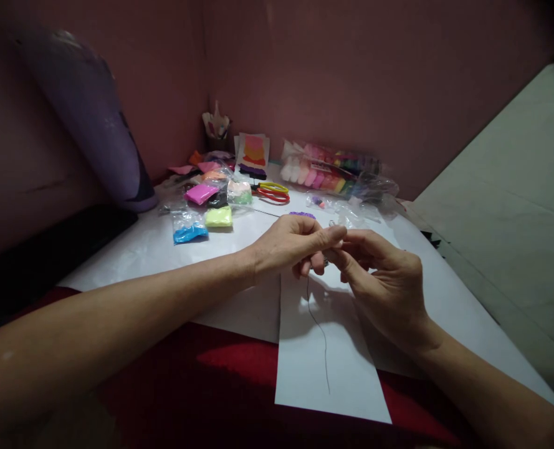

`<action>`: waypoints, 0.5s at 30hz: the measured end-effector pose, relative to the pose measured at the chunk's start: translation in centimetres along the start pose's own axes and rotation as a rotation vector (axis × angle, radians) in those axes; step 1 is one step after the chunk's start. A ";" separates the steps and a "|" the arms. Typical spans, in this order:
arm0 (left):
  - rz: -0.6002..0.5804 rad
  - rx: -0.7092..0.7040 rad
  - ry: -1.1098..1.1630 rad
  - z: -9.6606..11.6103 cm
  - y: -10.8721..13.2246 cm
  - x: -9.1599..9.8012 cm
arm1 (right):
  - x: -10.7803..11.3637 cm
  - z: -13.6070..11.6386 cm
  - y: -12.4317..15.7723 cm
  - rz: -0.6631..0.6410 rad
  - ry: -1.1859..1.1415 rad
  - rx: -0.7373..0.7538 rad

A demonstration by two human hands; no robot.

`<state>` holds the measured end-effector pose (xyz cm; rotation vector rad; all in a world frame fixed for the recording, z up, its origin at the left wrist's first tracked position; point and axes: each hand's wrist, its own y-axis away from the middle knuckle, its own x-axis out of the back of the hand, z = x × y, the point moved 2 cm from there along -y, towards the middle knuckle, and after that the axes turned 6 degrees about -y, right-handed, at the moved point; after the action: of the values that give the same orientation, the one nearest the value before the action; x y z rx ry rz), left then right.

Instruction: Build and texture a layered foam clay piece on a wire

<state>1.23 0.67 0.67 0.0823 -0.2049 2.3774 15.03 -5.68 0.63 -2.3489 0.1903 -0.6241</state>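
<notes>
My left hand (300,246) and my right hand (384,274) meet above the white paper, with fingertips pinched together and touching. From under the curled fingers of my left hand, a thin dark strand (325,349), wire or thread, hangs down in a loose curve. A thin dark line also shows behind that hand, toward the scissors. Something small and shiny is partly visible between the hands, but the fingers cover most of it. What the right fingertips pinch is hidden. Just beyond my left hand lies a textured purple piece (302,214).
Clay packets, including yellow (219,217), blue (191,233) and magenta (200,193), lie left of yellow-and-red-handled scissors (274,192). Behind are a colourful picture card (252,153), a pen cup (217,134) and a bag of coloured clay (323,171). A narrow paper sheet (305,374) overhangs the front edge.
</notes>
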 end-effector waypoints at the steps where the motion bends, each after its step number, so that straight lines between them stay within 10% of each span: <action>1: -0.008 -0.008 -0.004 0.0 0.0 0.0 | 0.0 0.0 0.0 -0.012 -0.022 -0.003; 15: -0.008 -0.034 -0.010 0.0 0.0 -0.1 | -0.2 0.2 0.1 -0.033 -0.060 -0.014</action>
<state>1.33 0.57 0.62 0.0785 -0.2494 2.3647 14.93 -5.55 0.38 -2.3856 0.1296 -0.5690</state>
